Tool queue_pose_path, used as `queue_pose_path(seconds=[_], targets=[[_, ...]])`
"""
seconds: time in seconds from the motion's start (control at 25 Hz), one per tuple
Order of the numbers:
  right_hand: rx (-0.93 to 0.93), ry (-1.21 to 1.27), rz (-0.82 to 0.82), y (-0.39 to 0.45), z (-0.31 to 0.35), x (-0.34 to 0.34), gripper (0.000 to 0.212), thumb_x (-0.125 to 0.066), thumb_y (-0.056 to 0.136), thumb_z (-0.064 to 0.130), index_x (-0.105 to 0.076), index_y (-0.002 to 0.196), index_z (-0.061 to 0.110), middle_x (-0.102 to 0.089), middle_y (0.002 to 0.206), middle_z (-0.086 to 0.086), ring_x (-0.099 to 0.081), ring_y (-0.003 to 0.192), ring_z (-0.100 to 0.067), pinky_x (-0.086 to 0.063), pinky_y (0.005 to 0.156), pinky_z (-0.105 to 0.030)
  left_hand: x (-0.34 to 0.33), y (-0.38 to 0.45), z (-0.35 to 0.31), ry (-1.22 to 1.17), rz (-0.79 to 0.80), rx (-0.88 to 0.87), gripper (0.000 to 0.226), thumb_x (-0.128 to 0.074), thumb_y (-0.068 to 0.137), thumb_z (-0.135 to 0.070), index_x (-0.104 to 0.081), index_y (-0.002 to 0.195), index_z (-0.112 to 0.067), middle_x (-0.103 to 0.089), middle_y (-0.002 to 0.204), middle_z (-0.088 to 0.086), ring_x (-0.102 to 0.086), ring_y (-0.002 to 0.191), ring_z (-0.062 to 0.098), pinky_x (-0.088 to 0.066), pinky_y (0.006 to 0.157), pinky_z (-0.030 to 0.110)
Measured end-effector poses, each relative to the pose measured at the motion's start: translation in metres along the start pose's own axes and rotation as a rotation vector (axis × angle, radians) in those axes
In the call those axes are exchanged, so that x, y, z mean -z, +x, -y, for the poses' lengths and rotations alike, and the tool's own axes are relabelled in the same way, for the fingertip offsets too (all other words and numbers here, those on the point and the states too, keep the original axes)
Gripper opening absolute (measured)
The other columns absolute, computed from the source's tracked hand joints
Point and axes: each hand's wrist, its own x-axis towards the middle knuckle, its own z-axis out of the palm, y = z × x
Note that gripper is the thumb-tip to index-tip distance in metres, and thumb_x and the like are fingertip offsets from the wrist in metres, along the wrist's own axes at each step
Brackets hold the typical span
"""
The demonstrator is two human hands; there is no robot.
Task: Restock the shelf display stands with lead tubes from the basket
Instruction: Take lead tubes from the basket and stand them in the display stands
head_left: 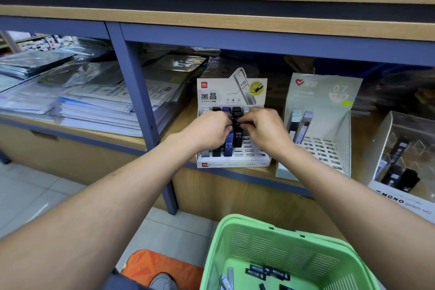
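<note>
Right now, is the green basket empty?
No, not empty. The green basket has several dark lead tubes lying on its bottom, with much of the floor bare.

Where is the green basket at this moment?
In the head view, the green basket sits at the bottom right, below the shelf edge and under the person's right forearm, with a few lead tubes lying in it.
</note>
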Motion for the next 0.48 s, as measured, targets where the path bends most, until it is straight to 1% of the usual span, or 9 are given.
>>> queue_pose_path(seconds=[0.12,0.2,0.24,0.32,0.36,0.4,0.44,0.48], targets=[[0.008,-0.04,-0.003,-0.003,0.0,0.001,0.029,-0.062,0.097,0.012,-0.072,0.124,0.016,-0.071,0.116,-0.006,-0.063,0.111,-0.028,-0.053,0.093,-0.042,0.0,-0.001,-0.001,-0.043,-0.025,0.011,0.032,-0.045,0.102,-0.016,-0.069,0.118,-0.002,-0.06,0.135,0.012,-0.057,0.121,0.035,-0.046,0.099,0.042],[0.004,-0.04,-0.05,-0.01,0.001,0.007,0.034,-0.061,0.096,0.01,-0.068,0.129,0.016,-0.069,0.119,-0.006,-0.063,0.111,-0.027,-0.053,0.093,-0.041,0.004,-0.003,-0.004,-0.114,-0.095,0.04,0.03,-0.045,0.101,-0.014,-0.07,0.113,-0.001,-0.061,0.13,0.013,-0.058,0.117,0.035,-0.047,0.097,0.041],[-0.004,-0.025,-0.09,-0.016,0.001,0.011,0.034,-0.06,0.096,0.008,-0.068,0.129,0.015,-0.07,0.119,-0.005,-0.064,0.109,-0.026,-0.054,0.092,-0.039,0.008,-0.005,-0.007,-0.137,-0.152,0.053,0.029,-0.045,0.1,-0.013,-0.07,0.11,-0.002,-0.061,0.126,0.012,-0.059,0.114,0.034,-0.049,0.094,0.042],[-0.02,0.016,-0.162,-0.033,0.003,0.021,0.031,-0.059,0.095,0.007,-0.072,0.121,0.015,-0.072,0.115,-0.003,-0.066,0.105,-0.022,-0.054,0.091,-0.037,0.014,-0.011,-0.02,-0.149,-0.285,0.063,0.026,-0.045,0.098,-0.011,-0.068,0.106,-0.002,-0.061,0.116,0.012,-0.059,0.106,0.032,-0.051,0.089,0.046],[-0.029,0.049,-0.187,-0.045,0.005,0.025,0.029,-0.059,0.092,0.006,-0.074,0.115,0.015,-0.074,0.11,-0.001,-0.067,0.101,-0.019,-0.054,0.089,-0.035,0.014,-0.016,-0.032,-0.149,-0.339,0.046,0.024,-0.046,0.096,-0.011,-0.067,0.104,-0.003,-0.06,0.11,0.012,-0.059,0.103,0.032,-0.05,0.086,0.047],[-0.046,0.097,-0.201,-0.062,0.007,0.027,0.025,-0.059,0.089,0.005,-0.076,0.105,0.015,-0.075,0.101,0.001,-0.067,0.094,-0.017,-0.053,0.085,-0.033,0.012,-0.023,-0.049,-0.152,-0.36,0.011,0.022,-0.046,0.094,-0.012,-0.065,0.103,-0.005,-0.061,0.107,0.011,-0.06,0.1,0.032,-0.05,0.084,0.048],[-0.072,0.142,-0.201,-0.082,0.007,0.027,0.021,-0.059,0.085,0.005,-0.075,0.093,0.016,-0.073,0.089,0.002,-0.065,0.084,-0.017,-0.051,0.076,-0.032,0.006,-0.03,-0.067,-0.156,-0.347,-0.03,0.02,-0.047,0.092,-0.013,-0.063,0.102,-0.006,-0.062,0.104,0.011,-0.06,0.098,0.033,-0.05,0.082,0.048],[-0.103,0.172,-0.184,-0.105,0.006,0.023,0.017,-0.058,0.081,0.008,-0.07,0.08,0.019,-0.069,0.078,0.003,-0.061,0.075,-0.018,-0.047,0.068,-0.032,-0.004,-0.038,-0.086,-0.167,-0.291,-0.065,0.017,-0.047,0.091,-0.014,-0.06,0.101,-0.008,-0.063,0.103,0.012,-0.061,0.097,0.034,-0.05,0.078,0.047]])
